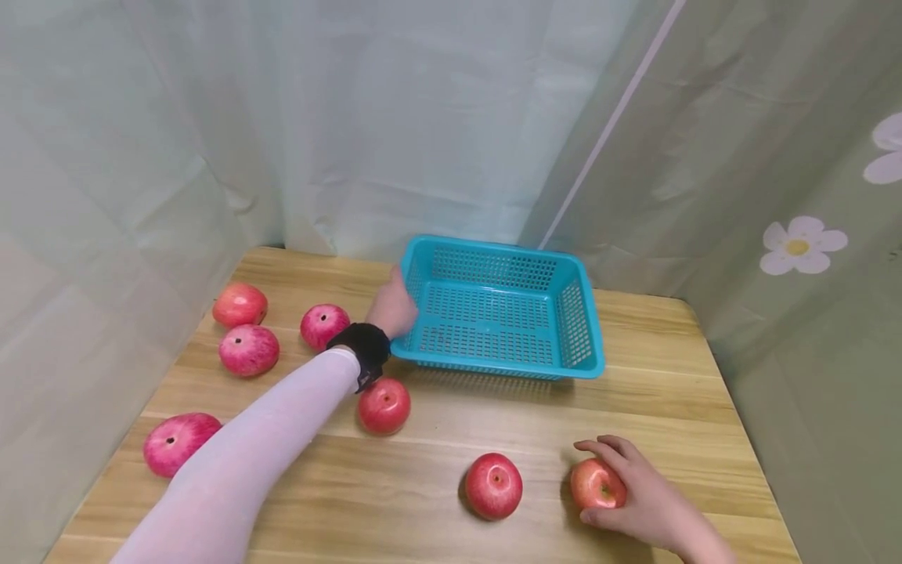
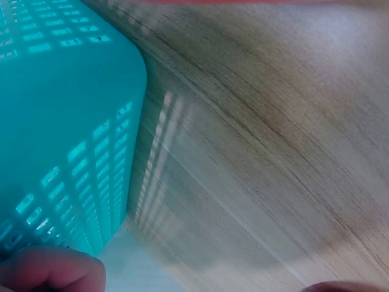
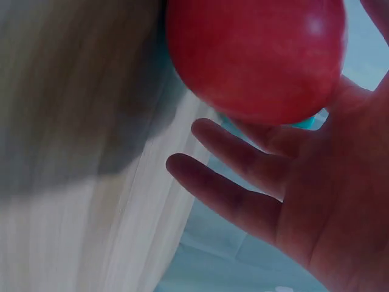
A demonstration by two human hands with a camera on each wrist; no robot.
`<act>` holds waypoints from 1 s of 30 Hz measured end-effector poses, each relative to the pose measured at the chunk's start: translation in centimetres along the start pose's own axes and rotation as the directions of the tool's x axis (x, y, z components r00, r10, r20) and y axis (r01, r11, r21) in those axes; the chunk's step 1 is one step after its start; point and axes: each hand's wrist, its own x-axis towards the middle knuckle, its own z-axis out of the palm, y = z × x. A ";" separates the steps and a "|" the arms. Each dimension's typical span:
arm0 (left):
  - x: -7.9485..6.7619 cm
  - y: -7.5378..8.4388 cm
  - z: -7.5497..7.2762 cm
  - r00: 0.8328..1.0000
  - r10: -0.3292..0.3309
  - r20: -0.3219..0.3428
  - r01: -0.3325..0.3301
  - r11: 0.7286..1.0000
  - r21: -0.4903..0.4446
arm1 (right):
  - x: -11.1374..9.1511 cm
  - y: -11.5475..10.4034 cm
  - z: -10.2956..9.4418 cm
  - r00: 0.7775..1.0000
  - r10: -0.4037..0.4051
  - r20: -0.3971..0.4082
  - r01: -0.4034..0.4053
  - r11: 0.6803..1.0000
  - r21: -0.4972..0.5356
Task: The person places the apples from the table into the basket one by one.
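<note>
My left hand [image 1: 395, 307] grips the left rim of a blue plastic basket [image 1: 596, 333]; in the left wrist view its curled fingers [image 2: 58, 267] show against the basket's perforated wall. At the front right, my right hand [image 1: 644, 495] reaches round a light red apple [image 1: 597, 484], thumb on the near side and fingers on the far side. The right wrist view shows this apple [image 3: 258, 55] close to the palm, with the lower fingers [image 3: 228, 194] spread and fairly straight. To its left sits a red apple [image 1: 493, 486].
A red apple [image 1: 384, 406] stands before the basket, by my left wrist. Farther left lie several more: a pink apple [image 1: 324, 326], an orange-red one [image 1: 240, 305] and striped ones [image 1: 249, 350]. Another striped apple [image 1: 179, 442] is partly behind my left sleeve. Curtains [image 1: 451, 117] enclose the wooden table.
</note>
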 end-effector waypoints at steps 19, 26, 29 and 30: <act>0.0 0.0 0.0 1.000 -0.004 0.005 0.004 0.999 0.033 | 0.8 -0.9 2.3 0.995 0.080 -0.052 -0.083 0.995 -0.062; -0.4 0.4 -0.4 1.000 -0.018 0.015 0.017 0.999 0.050 | 0.8 -1.1 2.5 0.994 0.080 -0.080 -0.087 0.992 -0.087; -0.6 0.6 -0.5 1.000 -0.020 0.019 0.019 0.998 0.060 | 0.7 -1.2 2.5 0.994 0.071 -0.089 -0.080 0.991 -0.109; -0.6 0.6 -0.5 1.000 -0.023 0.017 0.021 0.998 0.063 | 0.7 -1.2 2.6 0.994 0.068 -0.090 -0.078 0.991 -0.112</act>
